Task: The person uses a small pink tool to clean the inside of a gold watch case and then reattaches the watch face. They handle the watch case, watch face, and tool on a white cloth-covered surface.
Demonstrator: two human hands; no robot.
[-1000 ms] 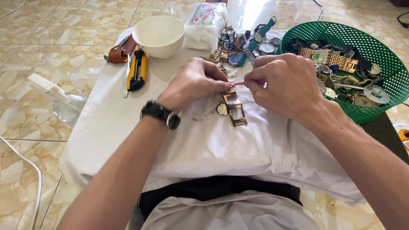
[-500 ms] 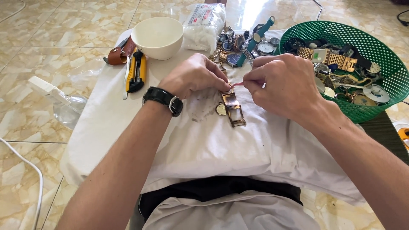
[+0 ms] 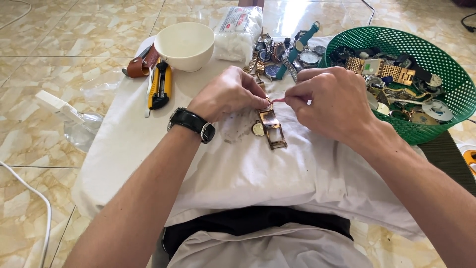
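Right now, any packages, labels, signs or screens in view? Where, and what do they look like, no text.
Clear plastic bag of white cotton: far edge of the white cloth, between the white bowl and the pile of watches; soft, oblong, with a red and blue printed label.
No signs or screens show.

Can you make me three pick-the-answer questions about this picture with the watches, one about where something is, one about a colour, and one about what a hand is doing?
1. Where is the white bowl?
A. in the basket
B. beside the yellow knife
C. on the floor

2. What colour is the basket?
A. green
B. red
C. blue

3. What is the right hand doing?
A. lying flat
B. holding the bowl
C. pinching a thin pink stick

Answers: 1 B, the bowl sits right of the knife on the cloth. 2 A, its rim is green. 3 C, the fingers pinch the stick at the gold watch.
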